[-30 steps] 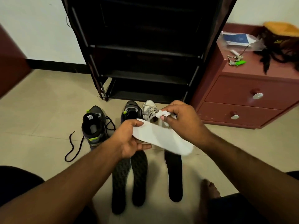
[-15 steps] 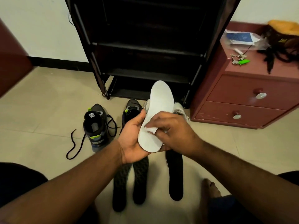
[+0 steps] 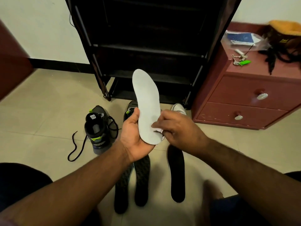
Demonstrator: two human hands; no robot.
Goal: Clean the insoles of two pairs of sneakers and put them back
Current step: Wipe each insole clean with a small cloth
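Note:
My left hand [image 3: 135, 136] holds a white insole [image 3: 146, 101] upright by its heel, pale underside toward me, toe pointing up. My right hand [image 3: 177, 129] pinches a small white wipe [image 3: 157, 129] against the lower part of that insole. On the floor below lie two patterned dark insoles [image 3: 141, 181] side by side and one plain black insole [image 3: 176, 173] to their right. A black sneaker with green accents [image 3: 96, 128] stands at the left, laces trailing. A second black sneaker [image 3: 130, 108] and a white sneaker [image 3: 178, 108] sit behind my hands, mostly hidden.
A black shoe rack [image 3: 146, 46] stands straight ahead against the wall. A maroon drawer cabinet [image 3: 247, 98] at the right carries keys, a plastic bag and dark cords. My knees frame the lower corners. Beige tiled floor [image 3: 45, 111] spreads to the left.
The insole turned from lying flat across my hands to standing upright. My right hand came down with the wipe onto its lower part and keeps rubbing near the heel.

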